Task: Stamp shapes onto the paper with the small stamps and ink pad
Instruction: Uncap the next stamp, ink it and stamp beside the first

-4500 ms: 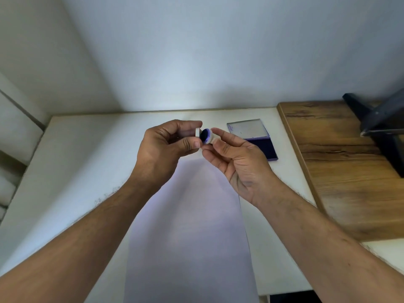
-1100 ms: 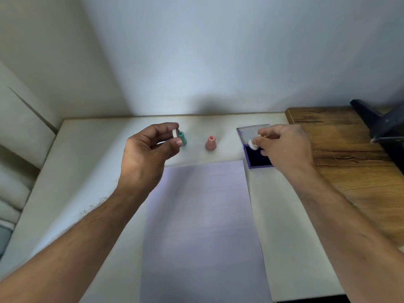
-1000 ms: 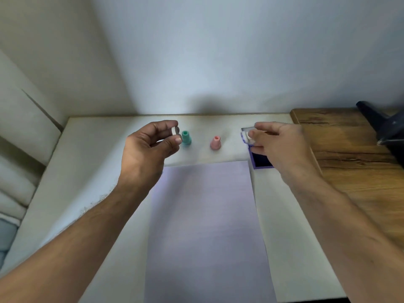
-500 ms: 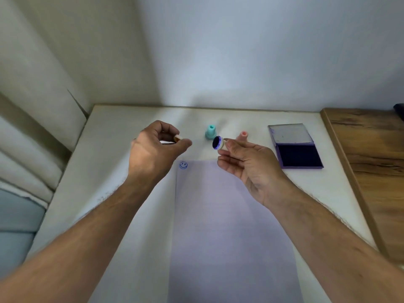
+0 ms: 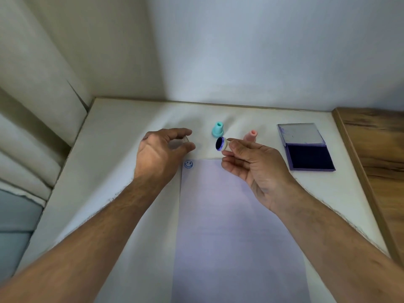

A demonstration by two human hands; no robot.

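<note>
My right hand (image 5: 253, 169) pinches a small white stamp (image 5: 222, 144) above the paper's top edge, its dark inked face turned to the left. My left hand (image 5: 159, 154) holds a small clear cap (image 5: 185, 139) between thumb and fingers, just left of the stamp. The pale paper (image 5: 236, 228) lies lengthwise on the white table (image 5: 113, 154) and bears one blue smiley print (image 5: 188, 164) at its top left corner. A teal stamp (image 5: 218, 129) and a pink stamp (image 5: 251, 136) stand behind the hands. The ink pad (image 5: 309, 157) lies open to the right.
A wooden surface (image 5: 378, 149) adjoins the table on the right. Walls close off the back and the left side. Cushions (image 5: 19, 154) sit beyond the table's left edge.
Since a second ago my right hand left the ink pad, brought the stamp over to the paper's top, and a blue smiley print now shows on the paper. My left hand still holds the cap.
</note>
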